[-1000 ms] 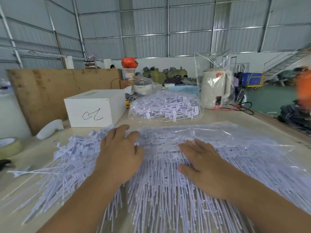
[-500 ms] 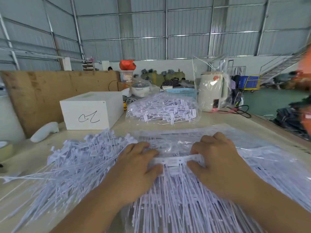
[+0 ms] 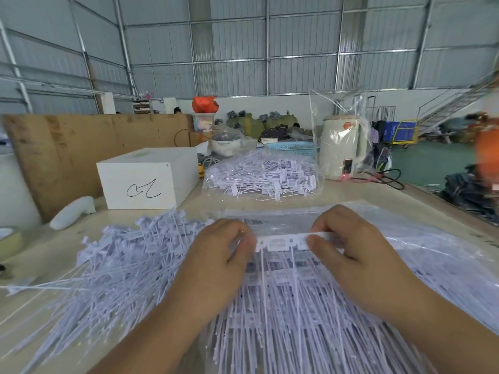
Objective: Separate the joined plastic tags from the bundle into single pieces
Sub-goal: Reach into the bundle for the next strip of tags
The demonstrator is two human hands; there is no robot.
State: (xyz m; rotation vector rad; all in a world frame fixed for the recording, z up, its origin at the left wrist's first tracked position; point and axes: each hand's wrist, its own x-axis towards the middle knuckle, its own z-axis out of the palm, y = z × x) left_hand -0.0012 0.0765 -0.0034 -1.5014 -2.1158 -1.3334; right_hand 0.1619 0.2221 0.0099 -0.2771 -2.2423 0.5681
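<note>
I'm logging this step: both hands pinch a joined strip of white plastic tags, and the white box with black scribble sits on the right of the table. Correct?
Not quite. The head view shows the white box with black scribble at the table's left. Both the left hand and right hand do pinch the joined strip of white plastic tags.

Corrugated metal walls [image 3: 243, 49] enclose a hall with green floor [image 3: 432, 163] and a metal staircase [image 3: 459, 101].

White box [image 3: 148, 177]: front face bears a black handwritten scrawl, two looping strokes, not decipherable as letters. Tag heads on the strip [image 3: 280, 242], to the right of and nearer than the box, carry small printed panels, too blurred to read. No other legible text.
</note>
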